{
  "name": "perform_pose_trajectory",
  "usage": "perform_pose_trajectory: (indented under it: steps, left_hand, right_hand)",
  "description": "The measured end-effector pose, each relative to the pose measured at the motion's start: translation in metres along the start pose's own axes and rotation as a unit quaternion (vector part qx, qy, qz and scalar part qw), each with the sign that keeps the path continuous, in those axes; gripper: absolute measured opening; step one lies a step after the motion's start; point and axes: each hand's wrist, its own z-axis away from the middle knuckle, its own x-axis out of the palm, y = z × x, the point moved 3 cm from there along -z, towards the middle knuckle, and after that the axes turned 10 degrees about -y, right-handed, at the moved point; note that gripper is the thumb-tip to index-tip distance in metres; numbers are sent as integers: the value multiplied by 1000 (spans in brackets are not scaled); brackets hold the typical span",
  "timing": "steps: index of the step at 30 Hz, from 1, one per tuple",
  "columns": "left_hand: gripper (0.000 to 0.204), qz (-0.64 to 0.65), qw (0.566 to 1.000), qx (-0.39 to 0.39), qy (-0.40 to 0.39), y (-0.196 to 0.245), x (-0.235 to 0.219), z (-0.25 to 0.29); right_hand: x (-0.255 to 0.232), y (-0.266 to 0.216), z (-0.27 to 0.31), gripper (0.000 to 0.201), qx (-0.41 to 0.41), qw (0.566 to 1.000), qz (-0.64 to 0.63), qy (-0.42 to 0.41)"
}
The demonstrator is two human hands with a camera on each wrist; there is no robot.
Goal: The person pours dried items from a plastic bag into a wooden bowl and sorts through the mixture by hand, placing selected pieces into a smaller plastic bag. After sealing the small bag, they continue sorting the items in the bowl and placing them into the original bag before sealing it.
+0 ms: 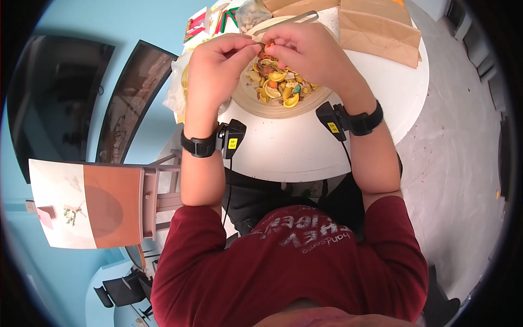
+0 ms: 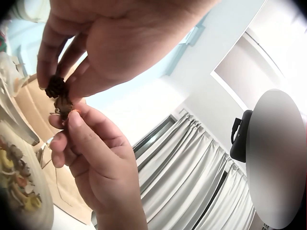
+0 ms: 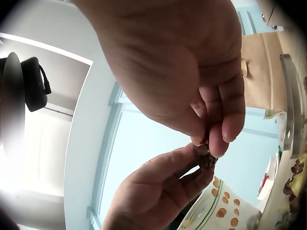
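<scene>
Over the round tray [image 1: 283,112], my left hand [image 1: 213,68] and right hand [image 1: 316,57] meet fingertip to fingertip. Between them is a small dark brown, rough dried piece [image 2: 62,103], knobbly like a tiny cone at one end. The left thumb and fingers pinch its knobbly end in the left wrist view, while the right thumb and forefinger pinch the other end, where a speck of orange shows. Below lies a heap of mixed dried pieces [image 1: 278,90], with yellow curved shell-like ones among brown, orange and green bits.
Metal tweezers [image 3: 289,105] lie across the tray's far side. Brown paper bags [image 1: 376,32] stand at the back right of the white table [image 1: 272,152]. A clear bag [image 1: 253,15] and colored sticks [image 1: 226,20] sit at the back left, with a plastic bag [image 1: 177,87] nearer.
</scene>
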Motion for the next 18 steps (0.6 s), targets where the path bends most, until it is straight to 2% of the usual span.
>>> perform_pose_trajectory:
  steps: [6,8,10,15,18]
  left_hand:
    - [15,-52,996,4,68,2,-29,16]
    - [15,-83,992,-8,95,3,-39,22]
    - [16,-153,982,-52,103,9,-46,29]
    - [19,-328,931,-124,101,0,-59,36]
    - [22,-398,910,-47,103,-10,-60,40]
  right_hand:
    - [7,-6,0,24,0,999,-30,20]
    - [3,-2,1,22,-11,998,49,42]
    - [-1,5,2,19,-9,992,112,65]
    - [-8,13,4,18,36,979,176,95]
    - [-11,15,5,17,81,982,143,94]
